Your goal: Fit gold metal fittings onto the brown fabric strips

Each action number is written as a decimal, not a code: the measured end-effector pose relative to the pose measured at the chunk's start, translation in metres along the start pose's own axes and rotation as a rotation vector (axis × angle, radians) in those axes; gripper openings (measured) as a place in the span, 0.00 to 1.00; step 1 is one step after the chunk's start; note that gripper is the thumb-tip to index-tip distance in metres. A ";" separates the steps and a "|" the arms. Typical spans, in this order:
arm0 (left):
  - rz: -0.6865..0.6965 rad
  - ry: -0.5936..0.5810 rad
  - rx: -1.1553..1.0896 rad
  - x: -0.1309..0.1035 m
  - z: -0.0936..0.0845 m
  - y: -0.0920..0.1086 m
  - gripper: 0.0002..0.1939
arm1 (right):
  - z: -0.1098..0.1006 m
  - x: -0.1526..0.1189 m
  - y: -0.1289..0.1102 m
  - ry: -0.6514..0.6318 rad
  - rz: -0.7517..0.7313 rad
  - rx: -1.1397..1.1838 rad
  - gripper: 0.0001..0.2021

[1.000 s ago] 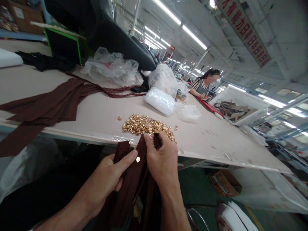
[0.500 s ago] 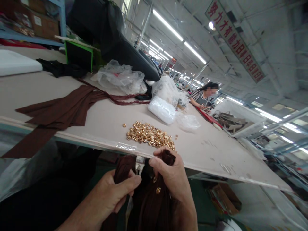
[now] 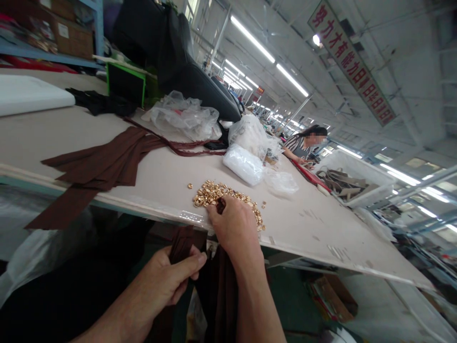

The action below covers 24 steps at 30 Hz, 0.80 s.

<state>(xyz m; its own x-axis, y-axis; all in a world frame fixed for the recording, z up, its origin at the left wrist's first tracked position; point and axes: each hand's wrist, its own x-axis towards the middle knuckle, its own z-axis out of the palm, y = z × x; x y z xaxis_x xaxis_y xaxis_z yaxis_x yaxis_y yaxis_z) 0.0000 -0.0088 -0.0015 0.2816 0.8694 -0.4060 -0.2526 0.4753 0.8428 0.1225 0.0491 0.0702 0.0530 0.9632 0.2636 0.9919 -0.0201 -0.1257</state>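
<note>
My left hand (image 3: 178, 274) is closed around a stack of brown strips (image 3: 181, 243), below the table's front edge. Over the near side of the pile of small gold metal pieces (image 3: 207, 190) is my right hand (image 3: 233, 221), its fingers curled round the bunched end of other brown strips (image 3: 226, 286) that hang down below the table. Its fingertips are at the pile; whether they pinch a gold piece is hidden. A small metal fixture (image 3: 211, 248) shows at the table edge between the hands.
On the table (image 3: 296, 228), more brown strips (image 3: 103, 162) lie at the left, partly over the edge. Clear plastic bags (image 3: 244, 164) are behind the gold pile. A person (image 3: 303, 143) works beyond, near a white bin (image 3: 374, 176) of straps. A cardboard box (image 3: 335, 297) sits below.
My right hand has moved up and forward from below the table edge to the gold pile, with the brown strips still in it. My left hand keeps its hold. The view has shifted slightly.
</note>
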 end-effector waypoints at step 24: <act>-0.040 -0.032 -0.118 -0.006 -0.007 -0.006 0.18 | 0.017 -0.084 0.042 0.232 -0.546 0.690 0.08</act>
<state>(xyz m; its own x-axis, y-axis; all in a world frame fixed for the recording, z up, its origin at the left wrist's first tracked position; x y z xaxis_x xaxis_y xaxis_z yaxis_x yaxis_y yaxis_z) -0.0070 -0.0155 -0.0068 0.3227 0.8456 -0.4253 -0.3475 0.5238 0.7777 0.1575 -0.0284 0.0267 -0.3077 0.7124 0.6307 0.6006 0.6596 -0.4519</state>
